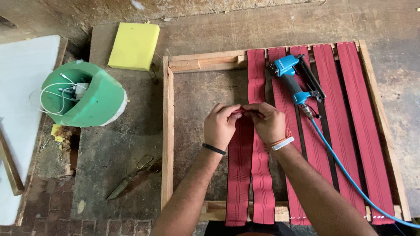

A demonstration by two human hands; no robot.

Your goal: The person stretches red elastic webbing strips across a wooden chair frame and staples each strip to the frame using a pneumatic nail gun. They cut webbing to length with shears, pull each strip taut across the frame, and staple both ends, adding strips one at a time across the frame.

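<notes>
Over the middle of the rectangular bare-wood frame (168, 131), the left hand (220, 126) and right hand (270, 122) meet, fingers pinching the loose end of a red elastic webbing strip (239, 175) that runs back to the near rail. If that pinch slackens, the stretchy band could likely snap back and go crooked. The blue pneumatic staple gun (294, 78) lying on the neighbouring straps, its blue air hose (345, 172) trailing, could get snagged.

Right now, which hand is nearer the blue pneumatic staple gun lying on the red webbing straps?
Right. The right hand sits just left of the blue pneumatic staple gun, below its handle; the left hand is farther left, past the right one.
</notes>
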